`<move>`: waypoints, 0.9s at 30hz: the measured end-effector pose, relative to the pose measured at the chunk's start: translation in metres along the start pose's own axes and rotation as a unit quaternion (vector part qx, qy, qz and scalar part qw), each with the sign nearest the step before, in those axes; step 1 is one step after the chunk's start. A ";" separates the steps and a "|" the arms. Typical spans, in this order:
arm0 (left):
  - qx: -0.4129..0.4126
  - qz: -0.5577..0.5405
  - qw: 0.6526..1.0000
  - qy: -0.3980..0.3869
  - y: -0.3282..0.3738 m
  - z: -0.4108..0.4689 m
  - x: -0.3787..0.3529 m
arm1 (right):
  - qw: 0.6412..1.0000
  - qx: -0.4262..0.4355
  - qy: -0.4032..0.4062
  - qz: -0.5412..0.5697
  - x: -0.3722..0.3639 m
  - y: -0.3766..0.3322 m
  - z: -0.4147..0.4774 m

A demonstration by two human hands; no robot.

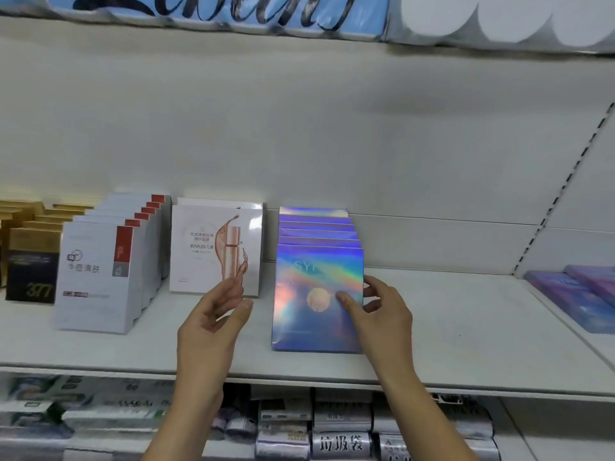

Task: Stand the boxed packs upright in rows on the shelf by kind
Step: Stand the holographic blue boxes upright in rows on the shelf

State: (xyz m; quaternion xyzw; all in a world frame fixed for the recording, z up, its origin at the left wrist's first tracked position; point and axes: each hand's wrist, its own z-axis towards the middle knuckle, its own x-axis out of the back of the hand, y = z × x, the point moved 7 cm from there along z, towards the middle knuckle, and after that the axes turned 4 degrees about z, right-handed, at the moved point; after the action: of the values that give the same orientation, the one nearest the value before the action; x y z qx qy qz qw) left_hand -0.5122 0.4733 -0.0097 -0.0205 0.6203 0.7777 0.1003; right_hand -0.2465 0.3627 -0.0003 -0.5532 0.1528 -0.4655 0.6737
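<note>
- Your right grip [382, 314] pinches the right edge of the front iridescent foil boxed pack [316, 294], with the thumb on its face.
- Your left grip [213, 314] is relaxed and holds nothing, just left of that pack.
- The pack stands at the head of its row of matching foil packs [317, 224] on the white shelf [449, 327].
- Advised: steady the opposite edge with your left grip and square the face to the row. Keep the pack apart from the white square pack with the rose-gold bottle print [206, 247].

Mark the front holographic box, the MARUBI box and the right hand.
front holographic box [306, 322], head view, lower front face
MARUBI box [199, 261], head view, front face
right hand [386, 314], head view, back of hand
</note>
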 end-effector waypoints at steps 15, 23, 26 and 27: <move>0.028 -0.054 0.929 -0.366 0.015 -0.119 -0.254 | 0.988 -0.059 0.083 0.119 0.233 0.032 -0.045; 0.093 -0.039 0.889 -0.448 0.016 -0.253 -0.434 | 0.980 -0.093 0.153 0.088 0.446 0.098 -0.085; 0.098 -0.025 0.881 -0.462 0.017 -0.291 -0.487 | 0.978 -0.096 0.170 0.072 0.508 0.119 -0.087; 0.104 -0.020 0.879 -0.466 0.017 -0.300 -0.500 | 0.977 -0.098 0.176 0.071 0.525 0.126 -0.085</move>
State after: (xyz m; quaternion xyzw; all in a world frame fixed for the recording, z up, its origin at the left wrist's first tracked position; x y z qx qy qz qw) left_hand -0.0531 0.1134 0.0155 0.3424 0.5788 0.6261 0.3945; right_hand 0.0227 -0.1122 0.0211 -0.5143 0.3526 -0.4891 0.6099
